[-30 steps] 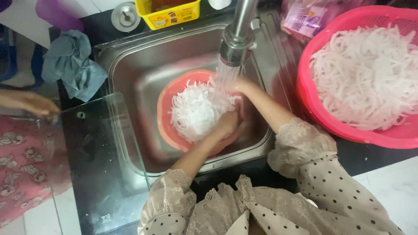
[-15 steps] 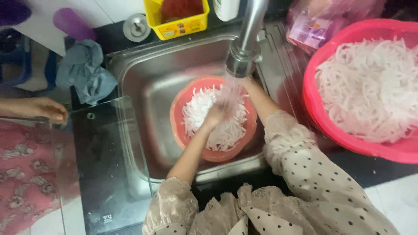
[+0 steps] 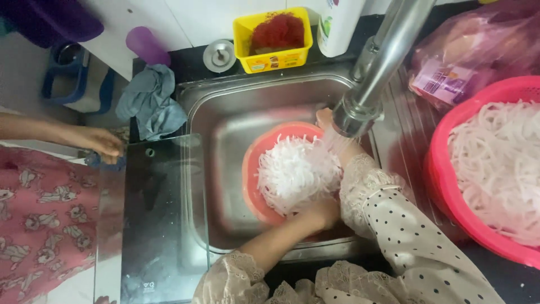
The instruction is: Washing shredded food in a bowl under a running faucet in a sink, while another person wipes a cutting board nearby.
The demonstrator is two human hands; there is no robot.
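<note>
Two hands are working white noodles (image 3: pixel 295 174) in a red bowl (image 3: pixel 253 169) inside the sink (image 3: pixel 225 112). The left hand (image 3: pixel 322 213) is cupping the near edge of the noodles, fingers together; the right hand (image 3: pixel 325 119) is reaching behind the faucet (image 3: pixel 377 73), its finger state hidden.

Sink (image 3: pixel 225 112) is tight: the orange bowl (image 3: pixel 253 169) of white strands fills the middle, w/ bare steel only along the left and back walls. Faucet (image 3: pixel 382 62) hangs right over the bowl's right side, blocking entry from above there. Glass board (image 3: pixel 157 225) covers the left table; big pink basket (image 3: pixel 450 208) crowds the right.
</note>
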